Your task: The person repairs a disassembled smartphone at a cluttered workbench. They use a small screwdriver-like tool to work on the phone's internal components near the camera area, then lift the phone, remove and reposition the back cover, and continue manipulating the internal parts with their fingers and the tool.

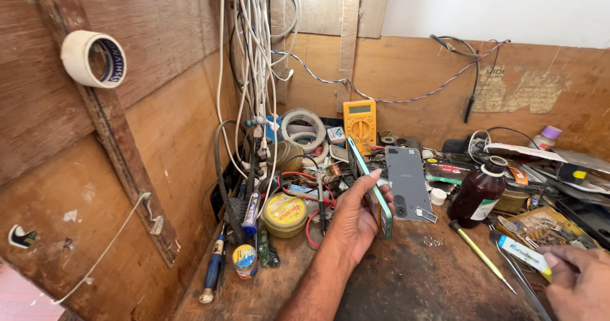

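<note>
From my seat, the only bare stretch of the wooden bench (pixel 406 276) I can see lies front and centre, between my left hand (pixel 352 222) and right hand (pixel 581 283). The grey phone back cover (pixel 408 181) and brown glass bottle (pixel 480 194) bound it at the rear. A yellow screwdriver (pixel 480 254) and tweezers (pixel 518 273) cross its right side. On the left, the round yellow tin (pixel 284 214), red wires (pixel 311 222) and blue-handled tool (pixel 215 267) crowd the way. Hanging white cables (pixel 257 60) block the back corner beside the yellow multimeter (pixel 359 124).
</note>
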Motion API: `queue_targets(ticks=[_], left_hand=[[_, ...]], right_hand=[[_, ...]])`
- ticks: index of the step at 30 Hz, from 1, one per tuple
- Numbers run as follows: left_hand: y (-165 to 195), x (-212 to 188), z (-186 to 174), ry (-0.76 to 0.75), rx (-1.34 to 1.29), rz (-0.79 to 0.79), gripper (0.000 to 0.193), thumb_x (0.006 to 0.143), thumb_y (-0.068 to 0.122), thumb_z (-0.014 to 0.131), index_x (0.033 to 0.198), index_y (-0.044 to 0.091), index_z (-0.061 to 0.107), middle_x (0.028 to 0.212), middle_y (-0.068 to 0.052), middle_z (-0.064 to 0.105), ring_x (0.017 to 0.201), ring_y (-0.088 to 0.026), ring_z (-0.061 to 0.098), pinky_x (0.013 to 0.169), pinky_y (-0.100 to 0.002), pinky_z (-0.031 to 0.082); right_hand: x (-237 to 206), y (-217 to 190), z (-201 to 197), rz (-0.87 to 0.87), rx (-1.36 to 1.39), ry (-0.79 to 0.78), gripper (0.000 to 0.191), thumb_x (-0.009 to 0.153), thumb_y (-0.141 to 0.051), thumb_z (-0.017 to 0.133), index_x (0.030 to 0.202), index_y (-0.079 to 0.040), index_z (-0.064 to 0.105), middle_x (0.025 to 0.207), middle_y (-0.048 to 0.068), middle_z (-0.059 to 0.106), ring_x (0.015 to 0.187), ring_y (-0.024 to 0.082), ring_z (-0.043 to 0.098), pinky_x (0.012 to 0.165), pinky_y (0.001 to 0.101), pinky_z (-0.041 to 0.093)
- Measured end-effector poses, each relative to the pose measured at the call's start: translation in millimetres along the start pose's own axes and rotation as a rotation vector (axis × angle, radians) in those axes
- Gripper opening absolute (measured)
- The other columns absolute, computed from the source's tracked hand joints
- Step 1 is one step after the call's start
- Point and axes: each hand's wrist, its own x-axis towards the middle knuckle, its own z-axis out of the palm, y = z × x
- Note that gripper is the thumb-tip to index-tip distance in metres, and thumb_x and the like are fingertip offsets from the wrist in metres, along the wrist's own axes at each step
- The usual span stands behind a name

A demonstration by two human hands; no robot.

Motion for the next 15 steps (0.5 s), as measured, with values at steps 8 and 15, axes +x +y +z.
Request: queue_targets(ticks=[8,15], left_hand=[[1,1,-1,0.015,-0.044,-0.023,0.039,0.083,0.027,0.081,0.107,0.002,0.064,0.091,-0.010,0.069,0.080,-0.018,0.068,0.070,-0.034,0.059],[1,1,0,0.012,-0.042,-0.013,0.037,0.082,0.025,0.081,0.107,0.002,0.064,0.092,-0.011,0.069,0.081,-0.019,0.067,0.069,-0.034,0.058]], right_hand=[[0,-45,-35,-0.017,0.362,0.206,0.020,0.117,-0.009,0.058,0.110,0.001,0.074,0.093,0.011,0.059,0.066,0.016,0.059,0.063,0.0303,0.050],[-6,-109,-70,-0.015,0.653,0.172,0.016,0.110,-0.005,0.056,0.111,0.004,0.070,0.098,0.012,0.061,0.072,0.015,0.066,0.064,0.0283,0.060]])
